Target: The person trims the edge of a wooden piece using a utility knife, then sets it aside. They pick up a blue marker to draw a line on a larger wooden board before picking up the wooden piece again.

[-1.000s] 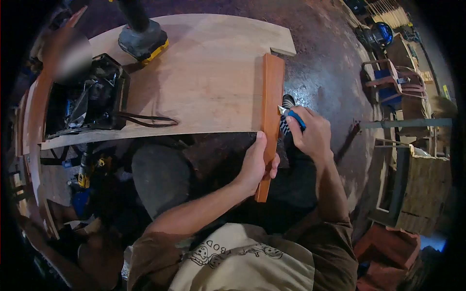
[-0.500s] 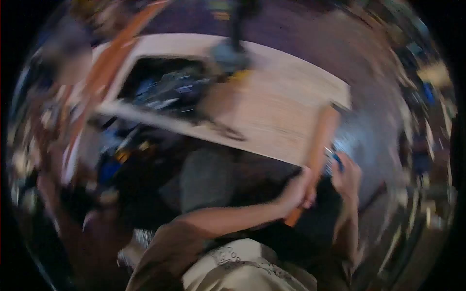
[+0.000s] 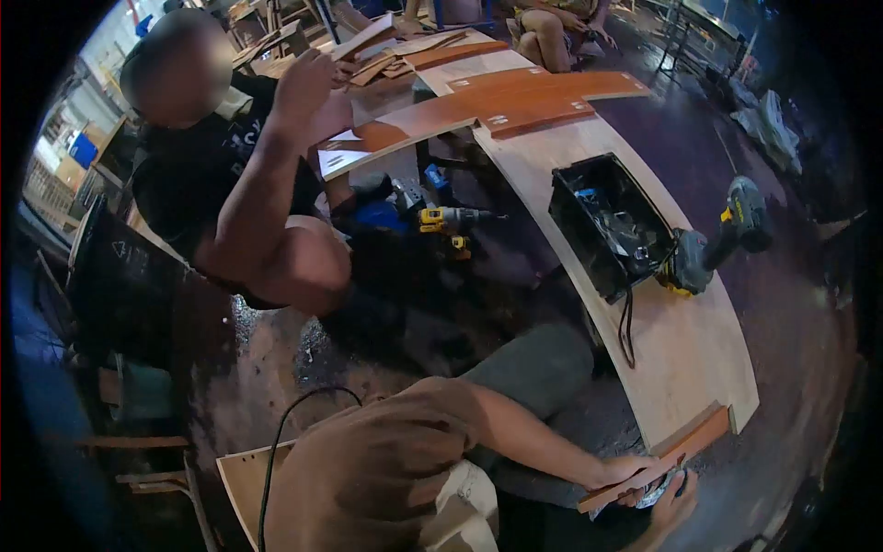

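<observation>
At the lower right, a reddish-brown wooden strip (image 3: 706, 438) lies against the end of a long curved pale board (image 3: 699, 354). My left hand (image 3: 628, 471) is closed round the strip near its lower end. Just below the strip, my right hand (image 3: 679, 501) is closed on a small tool or object, partly hidden and too small to name. On the curved board stand a black bin (image 3: 602, 225) of small parts and a cordless drill (image 3: 713, 244) with a grey and yellow body.
A co-worker in a black shirt (image 3: 207, 175) sits at upper left with raised hands beside reddish-brown panels (image 3: 441, 109). A yellow drill (image 3: 446, 219) lies below them. Another person's legs (image 3: 544, 39) show at the top. A black container (image 3: 124, 276) stands left.
The view has swung left, bringing the co-worker and reddish-brown panels into clear sight. The strip and both hands now appear lower in view, the left hand still on the strip.
</observation>
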Available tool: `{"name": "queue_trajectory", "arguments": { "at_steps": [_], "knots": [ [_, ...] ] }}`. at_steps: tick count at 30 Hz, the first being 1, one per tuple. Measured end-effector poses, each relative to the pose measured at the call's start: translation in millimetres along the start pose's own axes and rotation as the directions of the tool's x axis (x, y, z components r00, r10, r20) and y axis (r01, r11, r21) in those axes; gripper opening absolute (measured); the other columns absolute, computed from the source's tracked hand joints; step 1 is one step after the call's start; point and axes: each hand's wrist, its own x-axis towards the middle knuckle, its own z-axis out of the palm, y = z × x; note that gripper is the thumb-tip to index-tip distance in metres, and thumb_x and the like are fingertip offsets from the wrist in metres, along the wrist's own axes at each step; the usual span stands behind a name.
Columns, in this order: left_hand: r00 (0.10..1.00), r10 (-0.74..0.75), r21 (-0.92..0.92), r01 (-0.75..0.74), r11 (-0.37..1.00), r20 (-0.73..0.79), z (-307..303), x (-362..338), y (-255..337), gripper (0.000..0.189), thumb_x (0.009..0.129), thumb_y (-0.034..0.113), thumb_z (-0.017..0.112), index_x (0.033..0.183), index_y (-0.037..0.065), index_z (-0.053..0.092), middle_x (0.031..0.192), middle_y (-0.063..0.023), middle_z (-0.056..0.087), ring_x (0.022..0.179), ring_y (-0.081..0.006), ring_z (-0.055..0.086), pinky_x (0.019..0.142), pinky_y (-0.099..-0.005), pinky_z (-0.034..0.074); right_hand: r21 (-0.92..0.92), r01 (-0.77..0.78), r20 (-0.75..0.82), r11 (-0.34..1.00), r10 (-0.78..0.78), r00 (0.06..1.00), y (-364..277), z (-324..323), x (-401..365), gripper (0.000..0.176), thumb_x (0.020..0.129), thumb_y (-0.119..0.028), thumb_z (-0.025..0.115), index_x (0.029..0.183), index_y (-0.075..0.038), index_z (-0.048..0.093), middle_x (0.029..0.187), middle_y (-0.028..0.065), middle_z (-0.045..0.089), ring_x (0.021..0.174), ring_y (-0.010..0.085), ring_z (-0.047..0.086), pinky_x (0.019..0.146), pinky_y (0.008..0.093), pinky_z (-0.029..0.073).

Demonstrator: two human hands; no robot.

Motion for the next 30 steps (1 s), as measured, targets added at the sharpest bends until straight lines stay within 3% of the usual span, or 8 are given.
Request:
{"name": "queue_trajectory", "arguments": {
  "at_steps": [6, 8, 9, 12, 14, 21, 27, 30],
  "knots": [
    [0.995, -0.1, -0.096, 0.1, 0.99, 0.005, 3, -7, 20, 0.058, 0.098, 0.069, 0.038, 0.094, 0.012, 0.054, 0.071, -0.0041, 0.056, 0.051, -0.0147, 0.05, 0.044, -0.0298, 0.041, 0.092, -0.063, 0.117, 0.994, 0.052, 0.992, -27, -21, 6, 0.035, 0.103, -0.029, 0.051, 0.111, 0.003, 0.063, 0.099, 0.0267, 0.067, 0.091, 0.0463, 0.064, 0.078, 0.0508, 0.048],
    [0.993, -0.047, 0.102, 0.057, 0.993, -0.105, 10, -10, 22, 0.053, 0.101, 0.061, 0.038, 0.089, 0.012, 0.054, 0.065, -0.0031, 0.055, 0.047, -0.0128, 0.05, 0.042, -0.0289, 0.04, -0.159, -0.288, 0.219, 0.944, 0.318, 0.922, -40, -34, 6, 0.041, 0.095, -0.043, 0.068, 0.12, -0.011, 0.07, 0.131, 0.0212, 0.062, 0.106, 0.0392, 0.067, 0.091, 0.0536, 0.054],
    [0.995, -0.044, 0.111, 0.053, 0.992, -0.085, -3, 1, 11, 0.055, 0.101, 0.064, 0.036, 0.09, 0.013, 0.055, 0.064, -0.0017, 0.055, 0.048, -0.0119, 0.051, 0.042, -0.0294, 0.041, -0.157, -0.291, 0.216, 0.944, 0.32, 0.922, -44, -33, 4, 0.041, 0.095, -0.043, 0.068, 0.12, -0.011, 0.07, 0.131, 0.0212, 0.062, 0.106, 0.0392, 0.067, 0.091, 0.0536, 0.054],
    [0.996, 0.022, 0.116, -0.011, 0.993, -0.09, -2, 11, 3, 0.056, 0.101, 0.065, 0.034, 0.09, 0.014, 0.055, 0.063, -0.0001, 0.054, 0.046, -0.0117, 0.051, 0.041, -0.0294, 0.041, -0.169, -0.215, 0.085, 0.962, 0.232, 0.969, -39, -25, -1, 0.033, 0.096, -0.033, 0.069, 0.115, -0.006, 0.071, 0.113, 0.0194, 0.07, 0.1, 0.0345, 0.069, 0.086, 0.0469, 0.055],
    [0.993, -0.038, 0.124, 0.051, 0.991, -0.109, -1, 12, 6, 0.056, 0.101, 0.066, 0.035, 0.091, 0.014, 0.056, 0.063, 0.0005, 0.054, 0.045, -0.0113, 0.05, 0.041, -0.0285, 0.04, 0.056, -0.113, -0.001, 0.992, 0.114, 0.994, -11, 5, -4, 0.034, 0.103, -0.029, 0.05, 0.11, 0.001, 0.063, 0.098, 0.0258, 0.067, 0.09, 0.0455, 0.064, 0.077, 0.0503, 0.048],
    [0.995, -0.081, 0.005, 0.081, 0.997, -0.056, 3, 6, 5, 0.058, 0.099, 0.068, 0.039, 0.106, 0.015, 0.061, 0.068, 0.003, 0.052, 0.05, -0.0076, 0.047, 0.044, -0.0246, 0.04, 0.069, -0.116, -0.123, 0.991, 0.124, 0.985, -2, 17, -10, 0.033, 0.103, -0.031, 0.05, 0.106, 0.0, 0.063, 0.098, 0.0241, 0.067, 0.091, 0.0425, 0.064, 0.078, 0.0492, 0.047],
    [0.992, -0.121, -0.063, 0.119, 0.991, -0.023, 7, -7, 20, 0.056, 0.1, 0.064, 0.042, 0.105, 0.012, 0.061, 0.073, 0.0, 0.055, 0.055, -0.0116, 0.053, 0.05, -0.0257, 0.045, 0.169, -0.221, 0.009, 0.96, 0.223, 0.975, -8, 7, -6, 0.038, 0.1, -0.031, 0.054, 0.111, 0.004, 0.065, 0.1, 0.0256, 0.069, 0.093, 0.0455, 0.066, 0.081, 0.0485, 0.05],
    [0.982, -0.189, -0.122, 0.185, 0.975, -0.022, 11, -10, 30, 0.056, 0.1, 0.063, 0.044, 0.104, 0.011, 0.061, 0.075, -0.0026, 0.058, 0.06, -0.0143, 0.057, 0.055, -0.0276, 0.048, 0.06, -0.162, -0.186, 0.985, 0.171, 0.968, -22, 3, -5, 0.034, 0.1, -0.029, 0.055, 0.107, 0.002, 0.066, 0.094, 0.0238, 0.069, 0.088, 0.0429, 0.066, 0.079, 0.0464, 0.05]
  ]
}}
